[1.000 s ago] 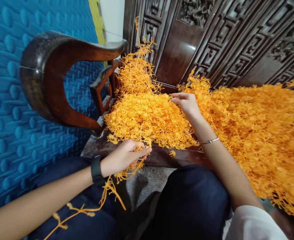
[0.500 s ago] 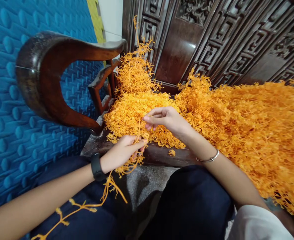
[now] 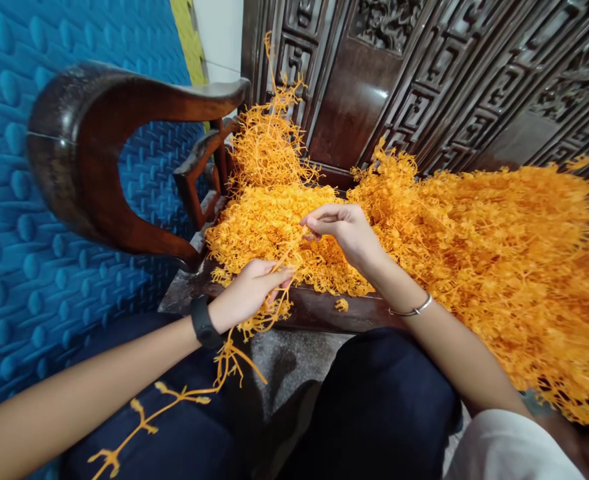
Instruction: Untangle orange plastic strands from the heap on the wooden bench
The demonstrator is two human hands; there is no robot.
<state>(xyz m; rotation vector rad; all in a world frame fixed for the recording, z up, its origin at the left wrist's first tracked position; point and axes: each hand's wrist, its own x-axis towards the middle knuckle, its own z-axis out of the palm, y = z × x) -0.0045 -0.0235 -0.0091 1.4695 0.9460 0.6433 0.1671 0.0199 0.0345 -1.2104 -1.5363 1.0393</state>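
My left hand (image 3: 249, 290), with a black band on its wrist, is closed round a branched orange plastic stem (image 3: 181, 396). One end of the stem trails down over my left thigh, and more strands hang below the fingers. Up and to the right, my right hand (image 3: 349, 230) pinches the upper part of the strand between thumb and fingertips, the strand running slanted between both hands. Directly behind the hands lies a pile of small orange plastic pieces (image 3: 254, 223) on the wooden seat (image 3: 314, 307). The exact grip of the left fingers is partly hidden.
A tangle of bare orange stems (image 3: 269, 150) stands at the back left of the seat. A large orange heap (image 3: 504, 267) covers the right side. The curved wooden armrest (image 3: 57, 140) rises at left, beside a blue mat (image 3: 4, 267). The carved backrest (image 3: 354, 100) stands behind.
My right hand has moved slightly up and right, away from the left hand, with the strand stretched between them. The trailing stem has shifted right and up across my thigh.
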